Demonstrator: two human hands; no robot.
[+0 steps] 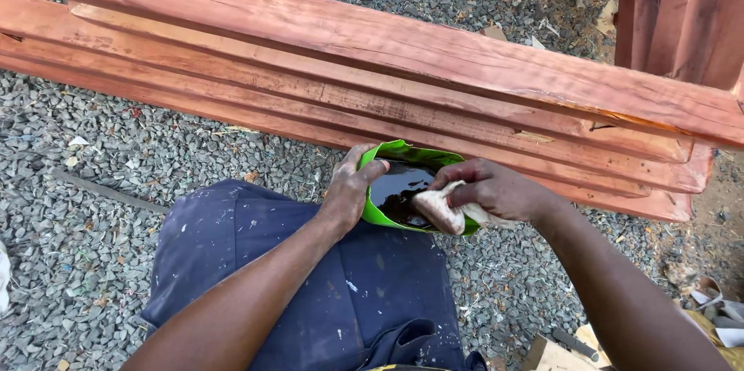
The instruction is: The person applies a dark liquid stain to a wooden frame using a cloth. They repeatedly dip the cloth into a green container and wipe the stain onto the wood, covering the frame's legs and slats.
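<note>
Green container (pixel 377 216): thin, glossy, bent-walled plastic holding dark brown liquid, resting on a knee in paint-flecked navy trousers (pixel 310 278). Left hand (pixel 350 189) curled around its rim. Right hand (pixel 496 189) pinching a stained, crumpled pale cloth (pixel 442 212) at the liquid. Beyond: rough reddish timber planks (pixel 372 69) on grey gravel (pixel 93 177).

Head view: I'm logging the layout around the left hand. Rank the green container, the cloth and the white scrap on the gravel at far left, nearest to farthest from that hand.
1. Green container: gripped at its rim by the left hand.
2. Cloth: across the container, in the right hand.
3. White scrap: far left on the gravel.
</note>
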